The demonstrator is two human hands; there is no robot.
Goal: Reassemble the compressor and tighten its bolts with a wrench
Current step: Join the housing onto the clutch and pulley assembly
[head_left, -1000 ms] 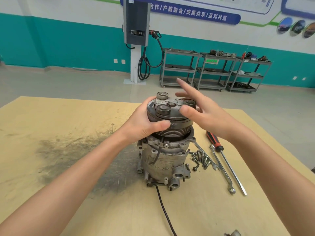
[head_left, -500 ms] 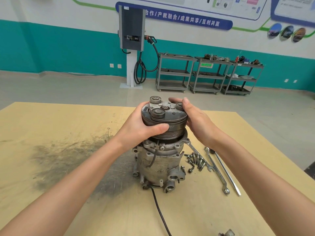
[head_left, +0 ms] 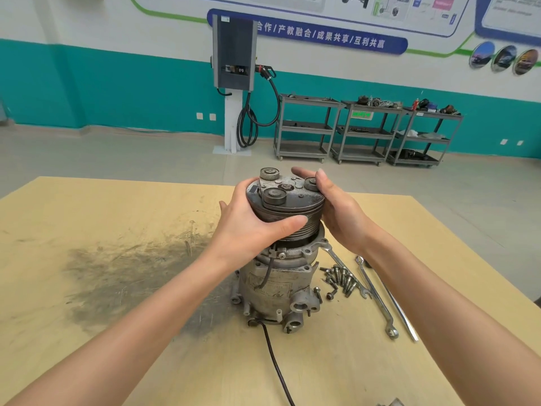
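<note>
A: Where is the compressor (head_left: 275,288) found?

B: It is stood upright near the middle of the tabletop (head_left: 380,376), on a dark smudged patch (head_left: 131,273). A black cable (head_left: 278,367) is led from its base toward the near edge.

A: And the pulley (head_left: 288,212)?

B: It is seated on top of the compressor body, its grooved rim visible below a dark face plate carrying three round bosses. Whether it is fully seated cannot be told.

A: How are the hands placed?

B: The left hand (head_left: 248,227) is wrapped round the pulley's left side, the thumb laid across the grooved rim at the front. The right hand (head_left: 339,212) is curled round the right side, with the fingers carried over the far upper edge. Both are clamped on the pulley.

A: What is laid beside it?

B: A cluster of bolts (head_left: 339,279) is gathered just right of the compressor body. A wrench (head_left: 377,300) is laid further right, and the end of a second wrench (head_left: 336,256) is seen beside the bolts. A slim metal shaft (head_left: 404,320) is laid along the first wrench; its upper end is hidden by the right forearm.
</note>
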